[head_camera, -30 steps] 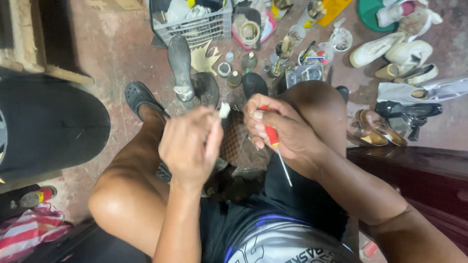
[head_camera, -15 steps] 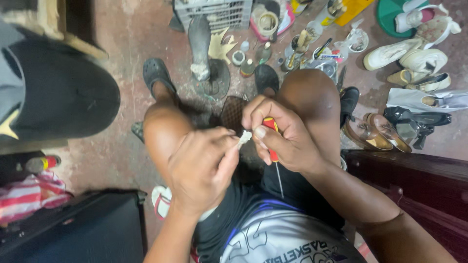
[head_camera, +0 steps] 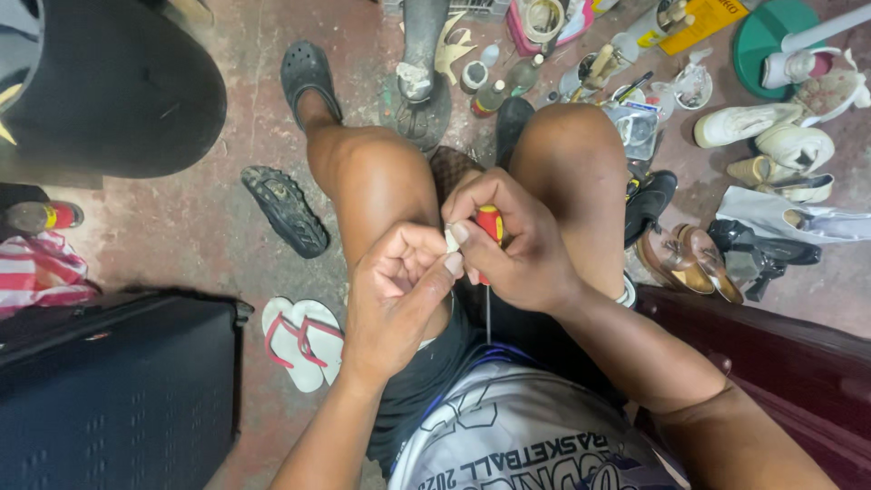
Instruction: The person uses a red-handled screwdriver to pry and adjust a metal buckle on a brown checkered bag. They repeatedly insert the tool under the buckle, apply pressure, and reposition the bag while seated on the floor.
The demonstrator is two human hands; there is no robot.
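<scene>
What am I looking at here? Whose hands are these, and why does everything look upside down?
The camera sits on a person's head and looks straight down, so you see their own knees and hands from above. The person sits over a reddish floor. The right hand grips a tool with a red handle and a thin metal shaft pointing back toward the body. The left hand pinches a small white bit at its fingertips, right against the tool. Around the feet lie shoes: a black sandal, white and red flip-flops, brown shoes and white shoes. Small bottles stand further out.
</scene>
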